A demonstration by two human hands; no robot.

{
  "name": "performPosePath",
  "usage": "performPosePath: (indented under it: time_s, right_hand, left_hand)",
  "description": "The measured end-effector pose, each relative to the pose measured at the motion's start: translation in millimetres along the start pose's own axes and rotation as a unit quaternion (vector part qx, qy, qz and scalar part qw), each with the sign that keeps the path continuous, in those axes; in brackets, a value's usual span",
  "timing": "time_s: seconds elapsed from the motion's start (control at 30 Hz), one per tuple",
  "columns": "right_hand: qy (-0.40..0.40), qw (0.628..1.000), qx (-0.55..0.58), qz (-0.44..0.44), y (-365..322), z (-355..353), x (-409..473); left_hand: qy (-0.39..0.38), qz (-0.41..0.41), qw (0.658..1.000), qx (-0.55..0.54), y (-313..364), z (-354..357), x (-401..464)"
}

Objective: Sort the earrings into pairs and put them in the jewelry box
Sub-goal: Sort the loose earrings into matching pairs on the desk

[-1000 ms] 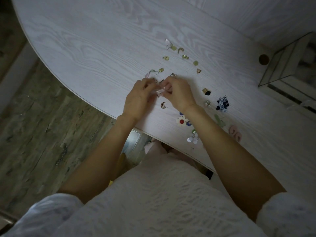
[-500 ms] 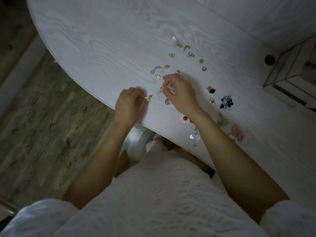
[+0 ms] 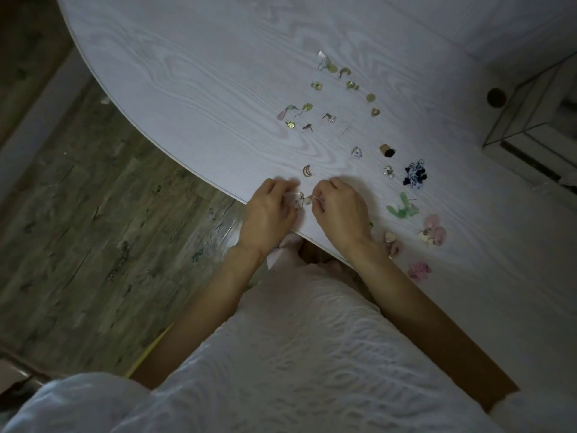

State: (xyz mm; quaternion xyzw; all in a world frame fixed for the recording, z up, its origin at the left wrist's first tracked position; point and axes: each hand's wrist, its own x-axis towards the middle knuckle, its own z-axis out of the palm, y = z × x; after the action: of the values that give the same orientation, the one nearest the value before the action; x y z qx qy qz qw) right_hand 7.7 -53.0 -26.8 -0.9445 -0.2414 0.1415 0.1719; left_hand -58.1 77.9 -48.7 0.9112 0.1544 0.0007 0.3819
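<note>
Where earrings (image 3: 346, 85) lie: pale woodgrain tbl (image 3: 187, 73), wood-plank flr (image 3: 78, 229).

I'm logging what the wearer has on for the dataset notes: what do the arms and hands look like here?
Both forearms are bare. The left hand and right hand show no gloves; rings, if any, cannot be made out in the dim light, and no watch or bracelet shows. Short white sleeves with a textured, rippled weave end above the elbows.
</note>
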Motion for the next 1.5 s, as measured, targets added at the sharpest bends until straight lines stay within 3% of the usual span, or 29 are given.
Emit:
performPosePath:
  time_s: [0.1, 0.4, 0.9, 1.1, 1.2, 1.5]
  right_hand:
    - [-0.007, 1.000, -0.015, 0.005, -0.1, -0.1, -2.5]
    - [-0.020, 0.995, 0.089, 0.030, -0.6, 2.1, -9.0]
    - [0.033, 0.993, 0.108, 0.024, 11.8, -20.7, 7.3]
    - [-0.078, 0.994, 0.065, -0.037, -2.6, -18.8, 53.7]
    - [-0.096, 0.994, 0.030, -0.040, 0.6, -17.6, 70.2]
    - [-0.010, 0.998, 0.055, 0.041, 26.8, -31.8, 89.3]
  left_hand:
    - [-0.035, 0.009, 0.999, 0.013, 4.2, 5.7, -0.1]
    - [-0.002, 0.027, 0.999, 0.036, 0.9, 12.6, -4.9]
    - [0.012, -0.003, 1.000, -0.026, 1.7, -24.2, 23.0]
    - [0.015, -0.015, 0.998, -0.054, -10.8, -52.2, 89.3]
    - [0.013, 0.010, 0.999, -0.038, -5.1, -52.1, 125.0]
    - [-0.032, 0.135, 0.986, 0.090, 26.3, -12.9, 209.0]
